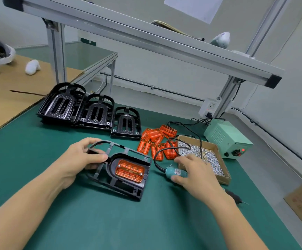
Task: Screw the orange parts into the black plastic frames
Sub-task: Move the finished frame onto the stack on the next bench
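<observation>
The left hand grips the top loop of the black frame, thumb over one bar and fingers curled under it — I think this keeps the frame from sliding on the green mat. An orange part sits in the frame's middle hollow, and two small screws show at its corners. The right hand lies on the teal screwdriver, fingers loosely bent over it; I cannot tell if it really holds the tool or just rests there. The tool lies flat beside the frame, tip away from it, with its black cord looping back over the loose orange parts. The screw box sits just past the right hand — easy to reach. More frames stand behind. The mat in front gives the frame room to turn.
</observation>
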